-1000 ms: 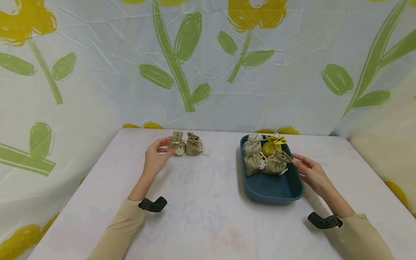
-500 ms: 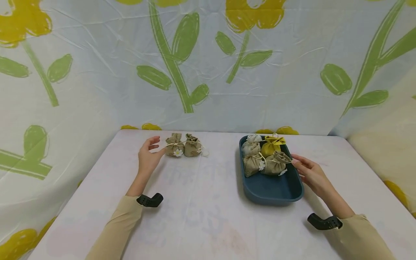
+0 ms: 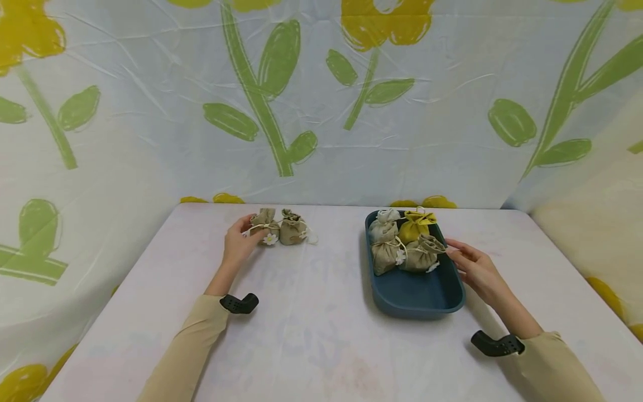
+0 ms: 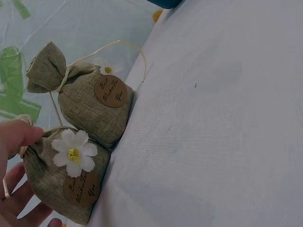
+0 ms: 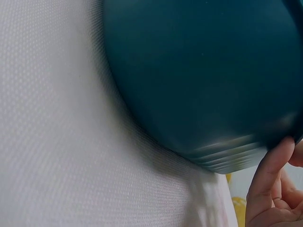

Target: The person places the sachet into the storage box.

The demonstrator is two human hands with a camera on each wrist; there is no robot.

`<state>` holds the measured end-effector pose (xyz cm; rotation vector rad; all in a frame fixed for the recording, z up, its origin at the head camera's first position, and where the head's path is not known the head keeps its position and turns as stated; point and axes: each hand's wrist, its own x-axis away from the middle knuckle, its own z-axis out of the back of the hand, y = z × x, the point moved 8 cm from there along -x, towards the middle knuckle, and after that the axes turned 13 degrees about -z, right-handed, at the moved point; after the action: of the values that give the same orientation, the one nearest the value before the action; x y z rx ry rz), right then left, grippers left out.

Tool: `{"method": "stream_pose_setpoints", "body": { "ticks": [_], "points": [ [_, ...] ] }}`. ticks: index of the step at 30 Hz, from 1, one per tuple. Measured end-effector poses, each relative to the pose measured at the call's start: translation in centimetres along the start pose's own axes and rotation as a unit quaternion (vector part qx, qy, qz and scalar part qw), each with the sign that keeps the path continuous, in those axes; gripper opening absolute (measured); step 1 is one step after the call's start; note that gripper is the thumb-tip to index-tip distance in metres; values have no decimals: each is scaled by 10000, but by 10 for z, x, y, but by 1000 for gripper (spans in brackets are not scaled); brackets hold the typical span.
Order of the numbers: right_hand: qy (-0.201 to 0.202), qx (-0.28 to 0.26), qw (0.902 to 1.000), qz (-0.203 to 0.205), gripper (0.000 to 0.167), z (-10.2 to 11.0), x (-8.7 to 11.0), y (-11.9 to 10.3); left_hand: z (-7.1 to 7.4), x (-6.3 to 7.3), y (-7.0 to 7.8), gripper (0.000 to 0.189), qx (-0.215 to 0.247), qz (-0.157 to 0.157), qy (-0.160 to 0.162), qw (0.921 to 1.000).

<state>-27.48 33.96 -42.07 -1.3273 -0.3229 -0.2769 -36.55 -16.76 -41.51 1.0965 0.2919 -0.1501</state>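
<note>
A small tan drawstring sachet bag with a white daisy and a round printed tag stands on the table at the back left. My left hand grips it by its gathered neck, thumb in front and the other fingers behind. Right beside it stands a second tan sachet bag. A blue rectangular bin sits to the right, with two tan bags, a yellow bag and a whitish bag inside. My right hand touches its right side near the rim with relaxed fingers.
A pale cloth covers the table. A flower-printed sheet hangs right behind the table's back edge and along the sides. Each wrist wears a black camera mount.
My left hand drew back leftward from the left sachet bag, then came back to it and now grips its neck. My right hand and the bin stay in place.
</note>
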Motion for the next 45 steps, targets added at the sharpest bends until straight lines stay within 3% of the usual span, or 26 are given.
{"method": "stream_pose_setpoints", "body": {
  "ticks": [9,14,18,28,37,45],
  "points": [
    [-111,-214,9996,117,44,-4,1,-3,-3,1,0,53,-278,47,34,9996],
    [-350,-581,9972,315,33,-7,3,-6,-1,4,0,49,-352,71,57,9993],
    [-447,-724,9958,344,30,-9,4,-7,0,6,3,39,-333,-119,85,9993],
    [-228,-300,9992,143,46,-7,1,-4,5,8,5,32,-377,-565,223,9974],
    [-238,-300,9990,249,39,-5,3,-3,20,15,9,21,-329,-1012,770,9913],
    [-144,-149,9996,181,45,-2,3,-2,27,24,18,19,-527,-1073,1026,9875]
  ]
}}
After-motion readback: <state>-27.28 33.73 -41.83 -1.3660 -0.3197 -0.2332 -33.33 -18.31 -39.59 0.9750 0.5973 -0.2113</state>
